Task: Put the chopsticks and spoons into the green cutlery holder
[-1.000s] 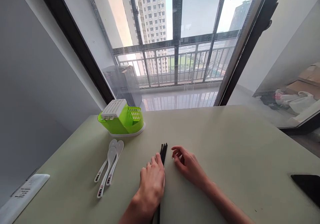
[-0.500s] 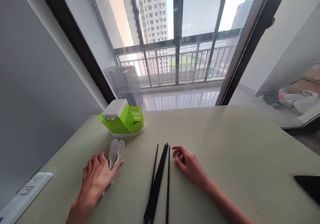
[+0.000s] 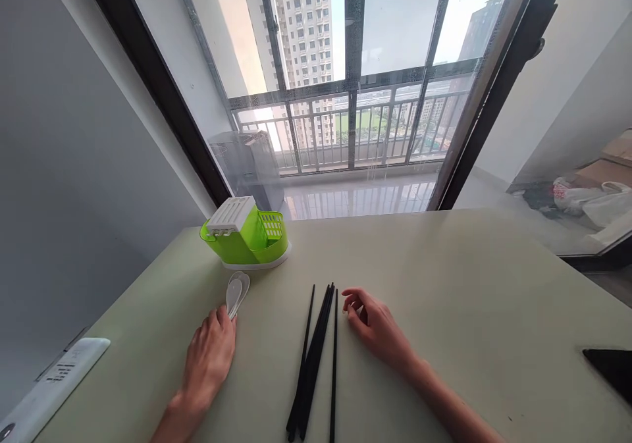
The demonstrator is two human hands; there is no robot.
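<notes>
White spoons [image 3: 234, 291] lie on the desk [image 3: 419, 272], bowls toward the green cutlery caddy [image 3: 232, 251]; left hand's [image 3: 211, 349] grip is closed around their handles, which it largely hides. Black chopsticks [image 3: 313, 364] lie between the hands, the rightmost separate. Right hand [image 3: 374, 326] rests just beside it, grip loosely spread, fingers curled.

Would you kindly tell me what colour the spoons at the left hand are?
What shows of the spoons is white, seen in the head view.
</notes>
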